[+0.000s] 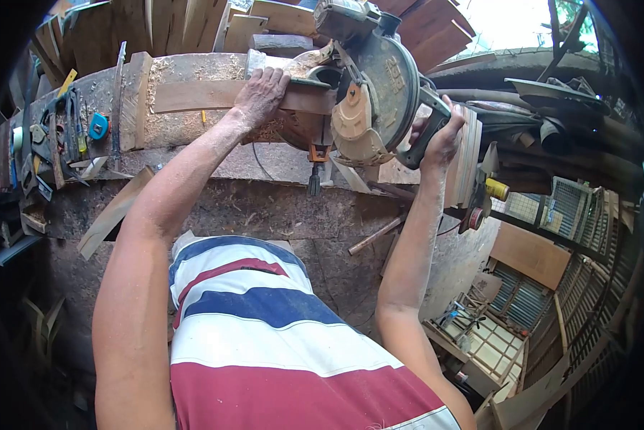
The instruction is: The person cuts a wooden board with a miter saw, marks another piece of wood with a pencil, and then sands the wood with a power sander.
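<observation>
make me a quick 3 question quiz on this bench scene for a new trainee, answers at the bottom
1. Multiple choice: what colour is the case of the tape measure? a) red b) blue c) green
2. True or false: the right hand rests on the tape measure.
3. Fill in the blank: the long board lies under the person's ____ hand.

Key: 1. b. 2. False; it grips the handle of the power saw. 3. left.

Head-worn camera looks forward and steeply down.
</observation>
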Demonstrator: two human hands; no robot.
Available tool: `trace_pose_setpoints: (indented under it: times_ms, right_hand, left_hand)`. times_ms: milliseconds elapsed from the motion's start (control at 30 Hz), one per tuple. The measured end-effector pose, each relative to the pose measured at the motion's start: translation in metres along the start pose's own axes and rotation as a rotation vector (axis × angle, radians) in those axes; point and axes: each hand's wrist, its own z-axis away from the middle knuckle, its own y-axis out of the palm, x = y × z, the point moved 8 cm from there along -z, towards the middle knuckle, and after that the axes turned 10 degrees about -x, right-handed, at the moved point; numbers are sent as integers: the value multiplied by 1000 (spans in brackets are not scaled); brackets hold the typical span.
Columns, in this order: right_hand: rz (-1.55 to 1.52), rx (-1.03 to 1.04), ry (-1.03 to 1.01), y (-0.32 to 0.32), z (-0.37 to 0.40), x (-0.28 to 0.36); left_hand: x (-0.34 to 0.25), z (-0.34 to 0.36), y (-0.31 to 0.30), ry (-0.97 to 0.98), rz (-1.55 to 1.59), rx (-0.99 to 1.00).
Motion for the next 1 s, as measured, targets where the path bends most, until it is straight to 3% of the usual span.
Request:
trace_pose_setpoints:
  times_ms: [233,533,1000]
  right_hand:
    - [-11,21,2,7,-21,21]
    - [-28,-71,3,0,0,2]
    - [-28,-62,-75,-4,7,-14]
  left_hand:
    - [0,-2,-14,4,69,-79]
    - [0,-3,-17,-14,81,35]
    - [0,-3,-11,-11,72,14]
